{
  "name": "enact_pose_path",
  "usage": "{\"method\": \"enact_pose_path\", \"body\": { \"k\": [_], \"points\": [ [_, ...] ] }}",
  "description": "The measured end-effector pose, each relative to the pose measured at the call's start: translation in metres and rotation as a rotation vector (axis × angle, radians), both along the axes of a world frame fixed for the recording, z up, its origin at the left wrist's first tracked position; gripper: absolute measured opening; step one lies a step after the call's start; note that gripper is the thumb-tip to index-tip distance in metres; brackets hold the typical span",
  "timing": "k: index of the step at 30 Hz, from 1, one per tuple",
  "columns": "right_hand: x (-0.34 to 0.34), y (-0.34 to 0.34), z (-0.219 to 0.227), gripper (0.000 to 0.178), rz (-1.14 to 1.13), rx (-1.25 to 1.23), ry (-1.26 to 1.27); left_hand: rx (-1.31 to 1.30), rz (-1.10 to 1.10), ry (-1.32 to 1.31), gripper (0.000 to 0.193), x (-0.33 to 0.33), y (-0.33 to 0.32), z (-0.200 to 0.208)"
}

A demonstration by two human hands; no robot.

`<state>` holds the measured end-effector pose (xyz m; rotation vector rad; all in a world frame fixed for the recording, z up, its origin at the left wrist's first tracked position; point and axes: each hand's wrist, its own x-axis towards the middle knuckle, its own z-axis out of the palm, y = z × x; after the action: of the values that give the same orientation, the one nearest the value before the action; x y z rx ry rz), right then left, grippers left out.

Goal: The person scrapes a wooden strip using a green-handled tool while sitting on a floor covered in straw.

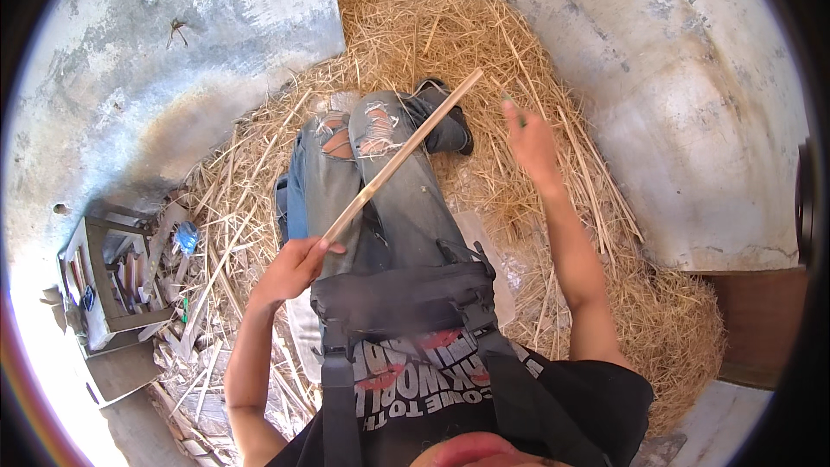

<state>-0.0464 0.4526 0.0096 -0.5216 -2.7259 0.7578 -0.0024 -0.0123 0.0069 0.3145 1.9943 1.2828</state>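
A long, pale strip of split bamboo or wood (pixel 405 151) slants up and to the right across my lap. My left hand (pixel 292 270) is closed around its lower end, with a joint-like mark partway along the strip. Off to the right, beyond the strip's upper end and apart from it, my right hand (pixel 533 149) is raised with its fingers curled. Bits of green show at those fingers, but the rest of what they hold is hidden or blurred.
Straw and shavings (pixel 432 13) cover the floor around my ripped jeans (pixel 402 207). A small wooden box (pixel 108 251) holding slats stands at the left, near a crumpled blue plastic piece (pixel 186 237). Weathered grey walls (pixel 692 121) rise on both sides. A black waist bag (pixel 402 296) sits on my lap.
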Motion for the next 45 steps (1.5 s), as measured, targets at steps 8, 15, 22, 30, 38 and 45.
{"method": "enact_pose_path", "body": {
  "k": [8,15,22,30,38,45],
  "points": [
    [0.034,-0.129,-0.012,0.071,0.403,0.090,-0.069,0.034,-0.035,0.106,0.046,-0.021,0.039,-0.002],
    [-0.024,-0.042,-0.023,0.075,0.209,0.141,-0.001,-0.138,-0.017,0.202,0.044,-0.002,0.020,0.020],
    [-0.047,0.073,-0.027,0.076,-0.247,0.080,-0.170,-0.218,-0.062,0.228,0.041,0.007,-0.033,0.029],
    [0.019,-0.080,0.005,0.073,0.336,-0.057,-0.077,-0.167,-0.017,0.203,0.036,0.009,-0.017,0.015],
    [-0.036,-0.045,-0.035,0.074,0.279,0.195,0.036,-0.299,-0.018,0.384,0.036,0.016,-0.010,0.038],
    [-0.014,0.182,-0.111,0.074,-0.387,0.051,-0.113,-0.265,-0.073,0.260,0.036,0.037,-0.078,0.042]
  ]
}}
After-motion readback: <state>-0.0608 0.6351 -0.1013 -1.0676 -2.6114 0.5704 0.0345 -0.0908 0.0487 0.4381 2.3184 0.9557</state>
